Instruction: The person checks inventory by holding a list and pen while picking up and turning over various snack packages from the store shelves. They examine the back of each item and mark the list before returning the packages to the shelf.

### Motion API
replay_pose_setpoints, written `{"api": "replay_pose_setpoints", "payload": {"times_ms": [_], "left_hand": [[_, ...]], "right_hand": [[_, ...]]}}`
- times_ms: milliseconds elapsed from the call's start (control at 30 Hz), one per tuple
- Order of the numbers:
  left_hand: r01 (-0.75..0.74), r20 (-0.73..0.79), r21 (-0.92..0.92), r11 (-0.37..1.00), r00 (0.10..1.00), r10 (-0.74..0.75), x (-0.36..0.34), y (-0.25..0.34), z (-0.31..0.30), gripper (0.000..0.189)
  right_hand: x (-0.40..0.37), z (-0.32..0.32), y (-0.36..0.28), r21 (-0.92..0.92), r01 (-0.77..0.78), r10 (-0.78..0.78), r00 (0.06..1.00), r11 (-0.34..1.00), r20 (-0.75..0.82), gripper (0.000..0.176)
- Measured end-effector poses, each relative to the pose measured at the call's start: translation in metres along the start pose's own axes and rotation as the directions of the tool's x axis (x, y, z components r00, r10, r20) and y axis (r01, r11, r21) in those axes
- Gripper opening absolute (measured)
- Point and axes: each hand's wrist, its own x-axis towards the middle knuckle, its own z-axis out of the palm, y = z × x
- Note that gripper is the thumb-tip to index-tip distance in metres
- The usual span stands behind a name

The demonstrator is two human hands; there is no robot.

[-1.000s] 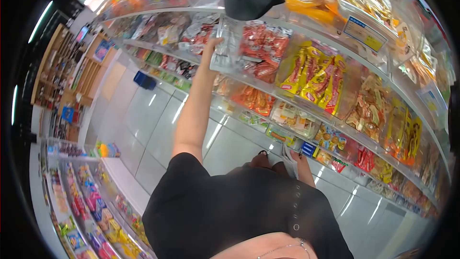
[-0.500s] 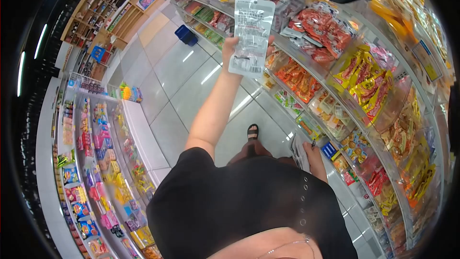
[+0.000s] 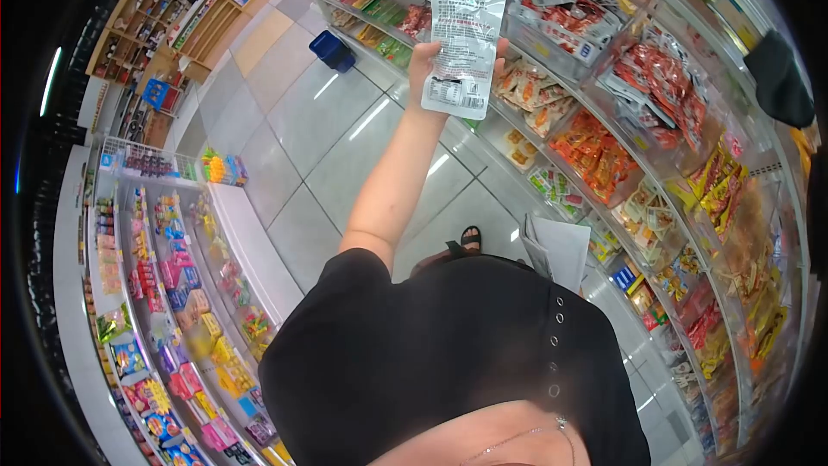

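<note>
In my left hand (image 3: 424, 71) I hold up a silver-white foil snack packet (image 3: 466, 43). The thumb lies along its left edge and fingertips show at the right edge. Printed text, a barcode and a hang hole near the top mark the side facing me. At my right side, folded white papers (image 3: 556, 250) stick out past my black shirt (image 3: 448, 336). My right hand does not show; the shirt and papers cover that area.
On the right, tiered shelves hold orange snack packs (image 3: 593, 154), red-and-silver packs (image 3: 660, 86) and yellow packs (image 3: 718, 185). A lower candy display (image 3: 185, 285) stands left. A blue bin (image 3: 332, 52) is on the tiled floor (image 3: 328, 142). A dark object (image 3: 779, 78) hangs upper right.
My left hand has raised the packet slightly. My right hand, seen earlier with the papers and a pen, has dropped out of sight, and the papers show more openly. The view has shifted.
</note>
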Motion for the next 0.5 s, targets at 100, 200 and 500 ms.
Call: {"api": "replay_pose_setpoints", "payload": {"times_ms": [100,200,500], "left_hand": [[0.023,0.049,-0.012,1.0,0.999,-0.022,0.007,0.026,-0.021,0.075],[0.004,0.049,0.078,0.997,0.999,-0.008,0.013,0.043,-0.031,0.077],[0.086,0.143,0.028,0.996,0.986,-0.089,0.031,0.058,-0.047,0.074]], "right_hand": [[0.024,0.024,0.009,-0.019,0.018,-0.018,1.0,1.0,-0.002,0.02],[0.058,0.031,0.026,0.007,0.021,-0.021,0.999,1.0,-0.029,0.019],[0.067,0.047,-0.017,-0.204,0.184,-0.186,0.983,0.961,0.013,0.014]]}}
